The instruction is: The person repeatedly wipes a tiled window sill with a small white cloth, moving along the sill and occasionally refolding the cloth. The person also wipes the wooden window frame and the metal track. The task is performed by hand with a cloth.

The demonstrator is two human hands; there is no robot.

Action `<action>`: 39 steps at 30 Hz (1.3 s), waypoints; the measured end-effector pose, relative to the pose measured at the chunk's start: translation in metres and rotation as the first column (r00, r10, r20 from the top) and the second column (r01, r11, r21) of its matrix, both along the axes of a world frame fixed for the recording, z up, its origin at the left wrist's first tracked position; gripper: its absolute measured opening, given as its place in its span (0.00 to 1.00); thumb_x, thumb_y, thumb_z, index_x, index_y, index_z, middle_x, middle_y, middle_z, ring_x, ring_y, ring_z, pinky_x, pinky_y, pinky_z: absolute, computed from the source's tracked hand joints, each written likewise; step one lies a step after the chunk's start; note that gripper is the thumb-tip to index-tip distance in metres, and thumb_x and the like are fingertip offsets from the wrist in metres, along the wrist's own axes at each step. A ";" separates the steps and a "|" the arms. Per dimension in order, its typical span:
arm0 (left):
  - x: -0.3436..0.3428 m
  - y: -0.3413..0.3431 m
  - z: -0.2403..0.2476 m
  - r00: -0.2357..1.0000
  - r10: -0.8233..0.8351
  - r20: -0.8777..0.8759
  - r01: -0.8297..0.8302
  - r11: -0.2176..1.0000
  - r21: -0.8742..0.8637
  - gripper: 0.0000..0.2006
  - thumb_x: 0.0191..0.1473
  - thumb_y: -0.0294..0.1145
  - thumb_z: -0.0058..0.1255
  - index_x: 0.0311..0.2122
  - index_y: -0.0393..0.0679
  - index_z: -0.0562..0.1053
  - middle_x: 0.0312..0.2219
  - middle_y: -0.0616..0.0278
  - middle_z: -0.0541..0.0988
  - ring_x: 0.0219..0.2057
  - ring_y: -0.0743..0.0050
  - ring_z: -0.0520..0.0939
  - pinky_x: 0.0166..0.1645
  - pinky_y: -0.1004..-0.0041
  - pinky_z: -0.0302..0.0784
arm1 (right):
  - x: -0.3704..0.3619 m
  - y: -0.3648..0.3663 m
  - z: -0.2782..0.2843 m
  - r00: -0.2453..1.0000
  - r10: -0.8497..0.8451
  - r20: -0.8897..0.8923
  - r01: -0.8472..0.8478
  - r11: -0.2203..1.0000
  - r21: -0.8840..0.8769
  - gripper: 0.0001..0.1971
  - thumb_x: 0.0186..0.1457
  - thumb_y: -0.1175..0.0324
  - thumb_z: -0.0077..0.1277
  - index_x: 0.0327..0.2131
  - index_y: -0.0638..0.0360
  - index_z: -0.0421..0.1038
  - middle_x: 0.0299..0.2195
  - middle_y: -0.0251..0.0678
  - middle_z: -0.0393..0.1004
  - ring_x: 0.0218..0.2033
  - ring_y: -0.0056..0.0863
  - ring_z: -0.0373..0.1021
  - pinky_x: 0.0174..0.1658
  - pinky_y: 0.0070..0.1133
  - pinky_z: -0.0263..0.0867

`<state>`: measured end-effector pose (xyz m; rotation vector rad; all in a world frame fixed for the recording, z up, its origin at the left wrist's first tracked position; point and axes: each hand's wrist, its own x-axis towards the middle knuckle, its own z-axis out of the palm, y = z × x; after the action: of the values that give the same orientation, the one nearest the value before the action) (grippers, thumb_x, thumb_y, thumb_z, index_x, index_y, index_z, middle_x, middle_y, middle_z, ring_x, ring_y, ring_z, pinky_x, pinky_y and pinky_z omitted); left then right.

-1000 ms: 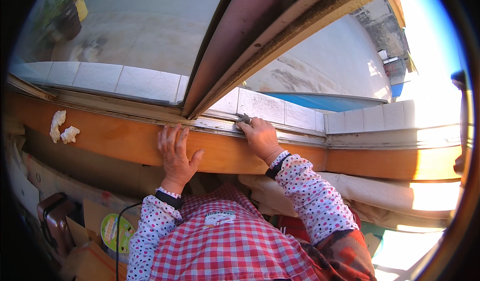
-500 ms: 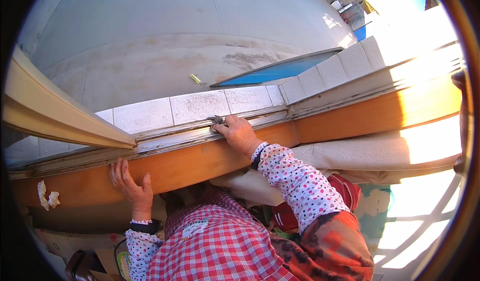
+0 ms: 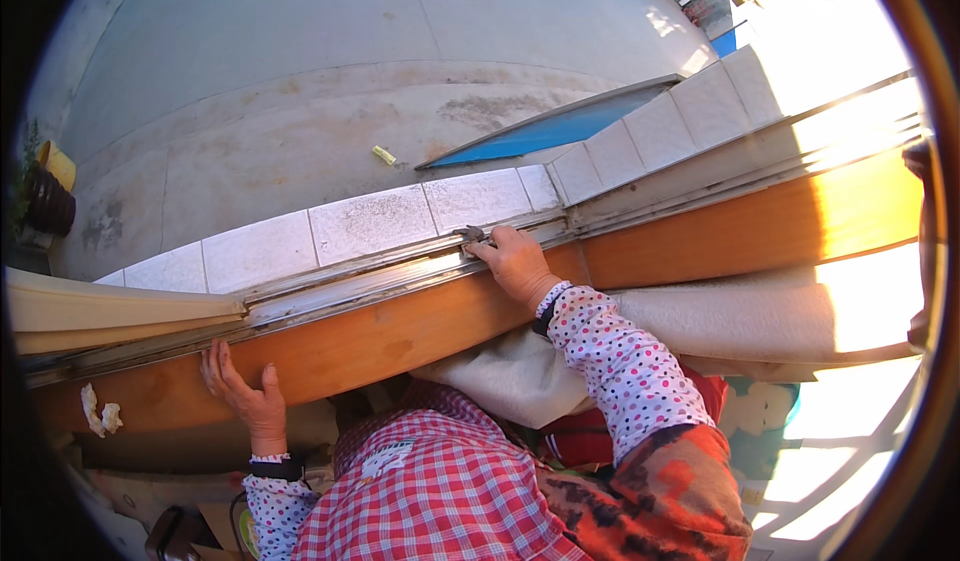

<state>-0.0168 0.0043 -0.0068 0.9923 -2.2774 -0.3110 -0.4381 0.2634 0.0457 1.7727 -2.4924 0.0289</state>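
Observation:
My right hand (image 3: pixel 518 264) is closed at the metal window track (image 3: pixel 345 294), toward the right end of its front stretch. Its fingertips pinch a small, dark grey, crumpled rag (image 3: pixel 468 233), which sticks out past them over the track. Most of the rag is hidden by the fingers. Farther left, my left hand (image 3: pixel 247 398) rests on the orange wooden sill (image 3: pixel 400 333), fingers stretched out and thumb apart, holding nothing.
White tiles (image 3: pixel 372 223) line the outer ledge. A beige window frame (image 3: pixel 120 308) stands over the track at left. White crumpled scraps (image 3: pixel 100 411) lie on the sill's left end. Outside are a blue panel (image 3: pixel 560 139) and a dark pot (image 3: pixel 48 201).
My right hand has slid right along the track with the rag. My left hand stays on the sill. The view has shifted, and pots outside now show at far left.

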 end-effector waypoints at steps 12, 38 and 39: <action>-0.001 0.000 0.003 1.000 0.005 0.012 -0.005 0.999 -0.035 0.35 0.57 0.41 0.56 0.67 0.39 0.62 0.65 0.47 0.66 0.67 0.38 0.62 0.72 0.41 0.52 | -0.024 0.023 -0.002 0.997 -0.077 -0.020 0.077 0.997 0.012 0.13 0.56 0.69 0.52 0.42 0.39 0.82 0.33 0.36 0.71 0.40 0.37 0.73 0.42 0.33 0.70; 0.001 -0.003 0.001 0.999 -0.042 0.018 0.042 0.999 -0.015 0.33 0.58 0.44 0.54 0.66 0.41 0.63 0.65 0.48 0.66 0.68 0.38 0.62 0.72 0.39 0.50 | 0.015 -0.011 -0.016 0.950 -0.271 0.155 0.303 0.922 -0.242 0.05 0.50 0.74 0.60 0.33 0.57 0.80 0.32 0.39 0.75 0.39 0.44 0.73 0.43 0.36 0.71; 0.001 -0.003 0.001 0.999 -0.040 0.021 0.040 0.999 -0.012 0.33 0.58 0.44 0.54 0.66 0.41 0.63 0.65 0.48 0.66 0.68 0.38 0.62 0.72 0.39 0.50 | 0.021 -0.017 -0.017 0.954 -0.251 0.166 0.286 0.927 -0.242 0.05 0.50 0.74 0.60 0.32 0.57 0.80 0.32 0.38 0.75 0.39 0.44 0.73 0.42 0.36 0.71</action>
<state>-0.0156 0.0009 -0.0058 0.9493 -2.3177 -0.3048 -0.4170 0.2461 0.0290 1.3565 -2.6502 0.4529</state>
